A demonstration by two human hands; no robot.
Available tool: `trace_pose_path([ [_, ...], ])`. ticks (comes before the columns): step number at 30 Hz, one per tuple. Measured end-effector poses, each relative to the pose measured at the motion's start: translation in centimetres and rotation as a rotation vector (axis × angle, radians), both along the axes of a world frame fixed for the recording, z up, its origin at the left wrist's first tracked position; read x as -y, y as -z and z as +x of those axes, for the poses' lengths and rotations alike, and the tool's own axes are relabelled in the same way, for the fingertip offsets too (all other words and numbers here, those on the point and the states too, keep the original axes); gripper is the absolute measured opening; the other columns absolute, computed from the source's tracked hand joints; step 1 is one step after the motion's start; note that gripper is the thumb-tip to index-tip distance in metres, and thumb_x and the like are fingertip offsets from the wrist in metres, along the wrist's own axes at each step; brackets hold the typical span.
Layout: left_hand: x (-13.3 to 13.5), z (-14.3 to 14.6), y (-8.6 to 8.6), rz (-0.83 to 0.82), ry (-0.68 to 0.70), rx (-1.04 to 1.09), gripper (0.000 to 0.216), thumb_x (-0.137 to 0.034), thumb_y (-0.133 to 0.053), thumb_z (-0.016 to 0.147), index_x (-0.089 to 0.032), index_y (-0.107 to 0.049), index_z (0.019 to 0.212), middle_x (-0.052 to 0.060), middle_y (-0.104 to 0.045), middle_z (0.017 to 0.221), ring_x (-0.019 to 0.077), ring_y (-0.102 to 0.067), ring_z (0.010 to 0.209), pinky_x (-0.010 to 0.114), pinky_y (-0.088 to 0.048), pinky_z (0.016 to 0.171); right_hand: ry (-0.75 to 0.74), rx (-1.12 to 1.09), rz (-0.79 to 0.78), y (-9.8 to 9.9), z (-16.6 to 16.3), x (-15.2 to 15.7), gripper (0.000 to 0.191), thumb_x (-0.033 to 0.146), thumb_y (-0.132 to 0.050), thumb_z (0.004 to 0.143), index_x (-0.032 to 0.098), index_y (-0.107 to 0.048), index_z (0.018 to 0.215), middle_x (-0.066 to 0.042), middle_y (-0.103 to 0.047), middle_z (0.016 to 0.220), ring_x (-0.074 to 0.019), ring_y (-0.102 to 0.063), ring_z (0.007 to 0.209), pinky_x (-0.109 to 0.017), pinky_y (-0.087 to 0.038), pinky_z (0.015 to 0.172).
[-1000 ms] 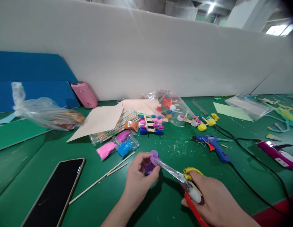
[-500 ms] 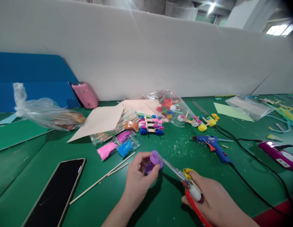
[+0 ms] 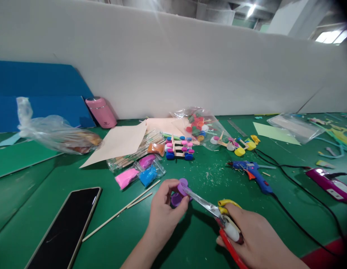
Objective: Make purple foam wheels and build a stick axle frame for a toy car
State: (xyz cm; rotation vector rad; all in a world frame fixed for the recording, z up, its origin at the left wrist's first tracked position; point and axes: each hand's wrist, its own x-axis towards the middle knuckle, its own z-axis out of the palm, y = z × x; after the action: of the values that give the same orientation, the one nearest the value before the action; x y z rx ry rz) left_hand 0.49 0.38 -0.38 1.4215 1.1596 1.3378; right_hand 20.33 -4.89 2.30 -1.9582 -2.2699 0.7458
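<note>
My left hand is curled round purple bottle caps, pinching them between thumb and fingers just above the green table. My right hand grips a pair of scissors with red and yellow handles. The metal blades point up and left, and their tip touches the upper purple cap. A small craft car with pink and blue cap wheels stands on the table beyond my hands.
A black phone lies at the lower left, thin wooden sticks beside it. Clay packets, a bag of coloured caps, a blue glue gun with its black cord, a pink bottle and a white wall surround the work spot.
The scissor tip has wobbled slightly against the purple cap, and my left hand has turned the caps a little. Nothing else has moved.
</note>
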Motion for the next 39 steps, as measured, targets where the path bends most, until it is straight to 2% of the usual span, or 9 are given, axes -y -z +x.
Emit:
trace_pose_path([
  [15,0.0,0.1,0.2,0.102,-0.044,-0.09,0.02,-0.007,-0.058,0.064,-0.018,-0.053,0.08,0.002,-0.056,0.083,0.0135,-0.057,0.076,0.023,-0.048,0.066,-0.045,0.1,0.086,0.5,0.6,-0.4,0.032,0.055,-0.052,0.071,0.023,-0.047,0.073,-0.001,-0.06,0.069,-0.0222,-0.055,0.06,-0.027,-0.03,0.051],
  [22,0.0,0.2,0.3,0.086,-0.041,-0.094,0.02,-0.008,-0.058,0.064,-0.019,-0.053,0.08,0.002,-0.056,0.081,0.0131,-0.056,0.075,0.022,-0.047,0.064,-0.076,0.165,0.144,1.2,0.9,-0.7,0.027,0.051,-0.05,0.075,0.024,-0.047,0.075,-0.001,-0.062,0.068,-0.0238,-0.058,0.06,-0.028,-0.029,0.049],
  [25,0.0,0.3,0.0,0.043,-0.05,-0.075,0.017,-0.01,-0.059,0.064,-0.018,-0.053,0.078,0.002,-0.057,0.078,0.0129,-0.057,0.07,0.022,-0.047,0.061,-0.054,0.138,0.125,1.3,0.8,-0.8,0.024,0.048,-0.048,0.077,0.024,-0.047,0.075,0.0,-0.062,0.067,-0.0224,-0.058,0.059,-0.027,-0.029,0.048],
  [31,0.1,0.3,-0.7,-0.116,-0.033,0.015,0.016,-0.014,-0.062,0.063,-0.016,-0.053,0.076,0.001,-0.059,0.071,0.0126,-0.057,0.064,0.023,-0.046,0.058,0.141,0.027,0.023,1.5,0.8,-0.8,0.028,0.051,-0.049,0.076,0.024,-0.044,0.074,0.002,-0.061,0.062,-0.0189,-0.055,0.054,-0.025,-0.029,0.046],
  [35,0.2,0.3,-0.7,-0.257,-0.028,0.144,0.017,-0.016,-0.065,0.061,-0.015,-0.054,0.074,0.0,-0.06,0.066,0.0124,-0.057,0.061,0.023,-0.045,0.057,0.121,-0.071,0.031,1.6,1.1,-0.6,0.027,0.05,-0.048,0.077,0.023,-0.042,0.075,0.002,-0.059,0.063,-0.0168,-0.053,0.054,-0.024,-0.03,0.047],
  [39,0.2,0.4,-0.5,-0.299,-0.048,0.255,0.017,-0.02,-0.067,0.062,-0.015,-0.054,0.072,0.0,-0.06,0.063,0.0101,-0.054,0.053,0.02,-0.043,0.05,0.045,-0.149,-0.002,0.8,0.8,-0.4,0.022,0.044,-0.05,0.077,0.024,-0.042,0.079,0.002,-0.059,0.066,-0.0162,-0.05,0.054,-0.024,-0.03,0.048],
])
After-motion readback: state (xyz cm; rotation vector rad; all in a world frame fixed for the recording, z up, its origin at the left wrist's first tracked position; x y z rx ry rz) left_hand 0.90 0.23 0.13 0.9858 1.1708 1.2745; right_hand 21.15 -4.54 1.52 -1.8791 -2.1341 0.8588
